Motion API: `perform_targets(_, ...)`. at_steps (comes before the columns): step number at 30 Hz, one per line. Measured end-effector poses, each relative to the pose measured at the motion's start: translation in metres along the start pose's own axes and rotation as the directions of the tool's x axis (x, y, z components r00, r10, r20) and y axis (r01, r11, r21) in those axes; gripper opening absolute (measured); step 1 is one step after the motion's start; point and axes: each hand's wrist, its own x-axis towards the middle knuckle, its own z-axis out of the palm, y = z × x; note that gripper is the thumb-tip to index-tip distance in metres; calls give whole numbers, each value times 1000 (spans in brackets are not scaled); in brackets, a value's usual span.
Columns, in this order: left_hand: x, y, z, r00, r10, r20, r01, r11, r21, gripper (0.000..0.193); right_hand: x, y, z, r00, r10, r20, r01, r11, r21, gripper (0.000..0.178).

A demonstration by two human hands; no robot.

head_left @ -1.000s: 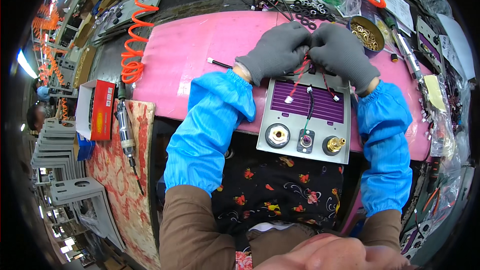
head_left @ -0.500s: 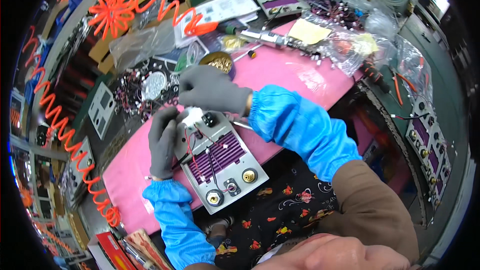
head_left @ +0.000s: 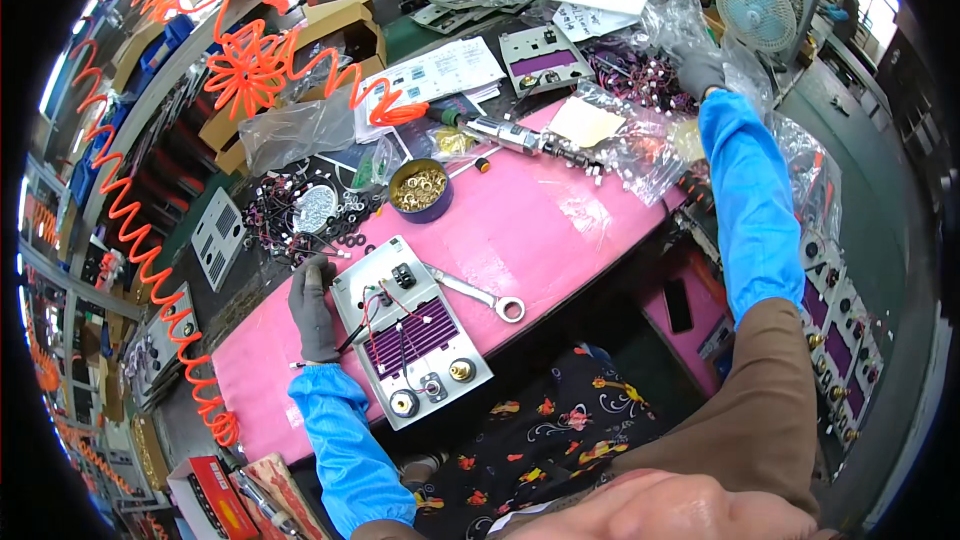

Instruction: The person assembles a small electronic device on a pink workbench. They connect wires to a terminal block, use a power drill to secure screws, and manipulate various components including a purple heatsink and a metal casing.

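A grey metal panel [head_left: 462, 348] with a purple ribbed middle, brass-coloured terminals and loose red and black wires lies on the pink mat. My left hand [head_left: 313, 315], in a grey glove, is at the panel's left edge, fingers stretched upward and nothing visible in them. At the far right my right hand [head_left: 700, 74], also gloved, reaches to the pile of small wired connectors [head_left: 640, 75] beside clear plastic bags. Its fingers are mostly hidden. A combination wrench [head_left: 478, 292] lies right of the panel, its ring end toward me.
Beyond the panel stand a bowl of brass nuts [head_left: 420, 190] and a tangle of wires [head_left: 275, 215]. A power screwdriver [head_left: 500, 133] lies farther back on the pink mat [head_left: 530, 210]. An orange coiled hose [head_left: 120, 230] hangs at left. A fan [head_left: 757, 12] stands back right.
My right hand has moved from over the panel's top to the far right pile, uncovering the bowl and the wrench. My left hand stays at the panel's left edge. The view has shifted slightly.
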Motion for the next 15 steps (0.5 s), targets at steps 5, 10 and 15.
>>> perform_targets(5,4,0,-10,997,-50,-56,51,999,13,33,7,-3,25,995,45,92,-46,999,10,34)
perform_targets(10,-11,35,-38,981,-27,-193,26,1000,-4,33,10,-1,-4,982,-114,151,79,972,222,30)
perform_targets(15,-50,94,-49,972,78,-222,-62,995,79,28,9,0,20,999,-6,-51,-1,992,-126,29)
